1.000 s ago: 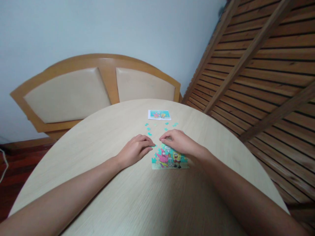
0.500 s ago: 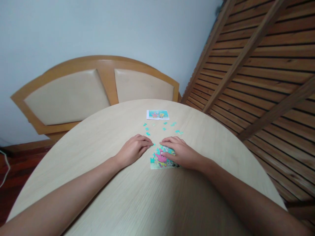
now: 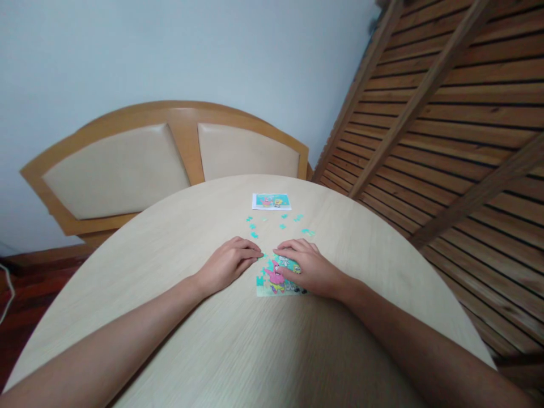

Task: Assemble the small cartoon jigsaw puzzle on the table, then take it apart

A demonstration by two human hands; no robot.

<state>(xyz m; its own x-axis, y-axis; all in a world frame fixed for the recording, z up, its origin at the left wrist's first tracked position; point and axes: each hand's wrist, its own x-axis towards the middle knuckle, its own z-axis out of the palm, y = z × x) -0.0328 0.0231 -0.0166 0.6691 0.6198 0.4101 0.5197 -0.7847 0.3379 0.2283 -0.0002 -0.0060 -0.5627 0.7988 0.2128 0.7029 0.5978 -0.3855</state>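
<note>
A partly joined jigsaw puzzle (image 3: 275, 277) lies flat on the table, showing a pink starfish character on a teal and pale green ground. My right hand (image 3: 312, 265) rests over its right side, thumb and fingers apart, touching the surface and covering part of the picture. At the puzzle's upper left, my left hand (image 3: 232, 262) has its fingers pinched at a small teal jigsaw piece (image 3: 264, 255), mostly hidden by the fingertips. Several loose teal pieces (image 3: 254, 234) are scattered beyond both hands.
A picture card (image 3: 272, 202) with the same characters lies at the far side of the round wooden table (image 3: 178, 351). Behind it stands a padded wooden headboard (image 3: 193, 141) against the wall. Slatted wooden panels (image 3: 425, 124) lean at the right.
The view has shifted slightly. My left hand stays pinched near the puzzle's upper left edge, and my right hand stays on the puzzle. The loose pieces lie as before.
</note>
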